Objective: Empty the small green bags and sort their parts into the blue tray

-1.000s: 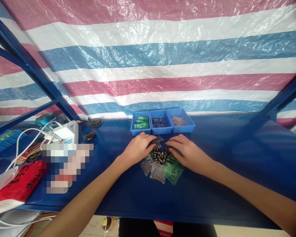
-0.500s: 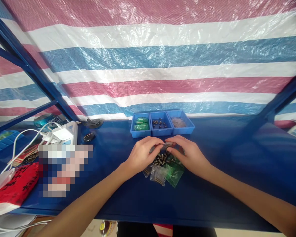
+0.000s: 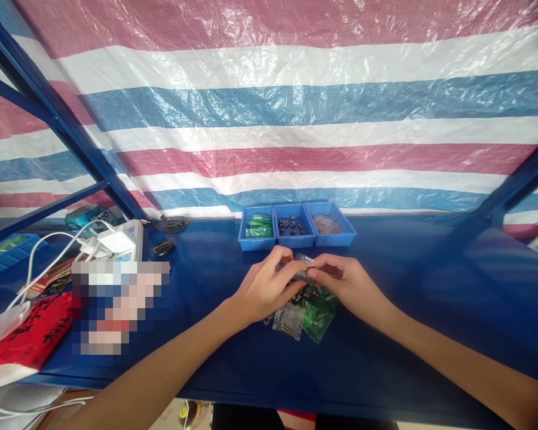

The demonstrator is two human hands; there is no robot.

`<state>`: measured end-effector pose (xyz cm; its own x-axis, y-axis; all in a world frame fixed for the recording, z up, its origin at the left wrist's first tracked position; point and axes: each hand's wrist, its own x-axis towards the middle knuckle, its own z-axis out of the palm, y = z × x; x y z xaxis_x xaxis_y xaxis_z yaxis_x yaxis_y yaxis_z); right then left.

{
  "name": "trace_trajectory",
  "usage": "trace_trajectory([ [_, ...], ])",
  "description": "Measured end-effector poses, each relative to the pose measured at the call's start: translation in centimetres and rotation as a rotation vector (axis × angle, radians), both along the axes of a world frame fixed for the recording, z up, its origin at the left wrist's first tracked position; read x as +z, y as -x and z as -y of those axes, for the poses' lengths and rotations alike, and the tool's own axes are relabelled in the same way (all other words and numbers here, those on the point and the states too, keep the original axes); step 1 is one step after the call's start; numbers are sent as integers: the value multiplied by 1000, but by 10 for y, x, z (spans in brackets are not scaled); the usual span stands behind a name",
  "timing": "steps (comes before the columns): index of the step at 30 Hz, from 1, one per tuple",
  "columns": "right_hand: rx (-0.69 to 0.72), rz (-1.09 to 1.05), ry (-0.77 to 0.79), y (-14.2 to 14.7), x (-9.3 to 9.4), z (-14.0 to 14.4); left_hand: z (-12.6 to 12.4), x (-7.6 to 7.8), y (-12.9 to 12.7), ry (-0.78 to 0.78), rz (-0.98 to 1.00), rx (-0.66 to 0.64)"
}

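Note:
My left hand (image 3: 269, 283) and my right hand (image 3: 341, 278) meet over a small pile, both with fingers pinched on a small clear plastic bag (image 3: 303, 260). What the bag contains is too small to make out. Beneath my fingers, dark loose screws (image 3: 299, 295) show only in part. At the front of the pile lie a clear bag of long screws (image 3: 289, 321) and a green bag (image 3: 317, 319) with light, thin pieces in it.
Behind my hands stand three joined blue bins: one with green packets (image 3: 259, 227), one with loose screws (image 3: 291, 226), one with clear bags (image 3: 327, 224). On the left are a power strip (image 3: 135, 239) with chargers, a dark oval object (image 3: 163, 248) and a red bag (image 3: 36, 328).
My fingers have shifted on the clear bag, whose upper edge now shows above them. My left hand covers more of the loose screws than before. The view has moved slightly.

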<state>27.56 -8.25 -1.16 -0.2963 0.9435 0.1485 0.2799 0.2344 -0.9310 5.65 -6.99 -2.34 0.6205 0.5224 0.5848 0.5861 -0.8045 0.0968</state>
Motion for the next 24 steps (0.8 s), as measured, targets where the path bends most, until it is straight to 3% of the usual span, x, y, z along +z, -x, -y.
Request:
trace_trajectory([
  [7,-5,-142,0,0,-6,-1,2,5,1,-107,-20,-14],
  [13,25,-106,-31,1,-2,2,0,6,1,-137,3,-31],
  [18,67,10,-85,0,-2,0,-3,5,1,-63,112,-19],
  [24,0,175,-190,2,-1,2,-1,9,2,48,179,-26],
])
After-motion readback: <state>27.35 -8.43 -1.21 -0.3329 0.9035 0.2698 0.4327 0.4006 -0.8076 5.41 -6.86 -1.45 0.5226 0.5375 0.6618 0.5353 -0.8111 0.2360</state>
